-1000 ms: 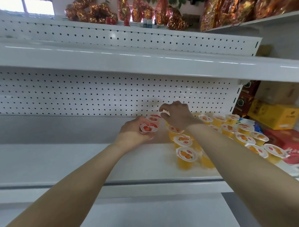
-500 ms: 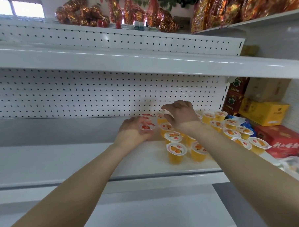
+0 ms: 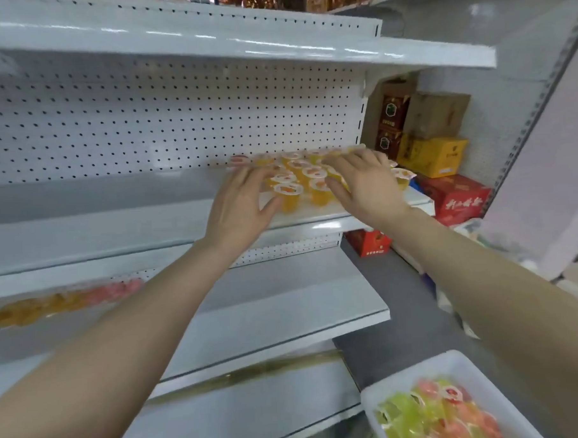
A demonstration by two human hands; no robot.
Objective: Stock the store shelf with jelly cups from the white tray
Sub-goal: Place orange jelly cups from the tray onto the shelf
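Several orange jelly cups [image 3: 288, 194] stand grouped on the right part of the white middle shelf [image 3: 115, 223], with one red-lidded cup [image 3: 239, 160] at the back left of the group. My left hand [image 3: 239, 207] hovers with straight fingers just left of the group and holds nothing. Over the right side of the group, my right hand [image 3: 365, 182] is spread flat and empty. The white tray [image 3: 453, 360] at the bottom right holds green, yellow and pink jelly cups [image 3: 432, 414].
The pegboard back panel [image 3: 144, 125] closes the shelf behind. Yellow [image 3: 434, 156], red [image 3: 455, 196] and brown boxes [image 3: 392, 115] are stacked to the right. A lower shelf [image 3: 268, 305] carries blurred orange and pink cups [image 3: 62, 301] at the left. Grey floor [image 3: 400, 300] lies between shelf and tray.
My left hand has let go of the red-lidded cup it held. Both hands have drawn back from the cups with fingers spread. The view has tilted down, showing lower shelves and the tray.
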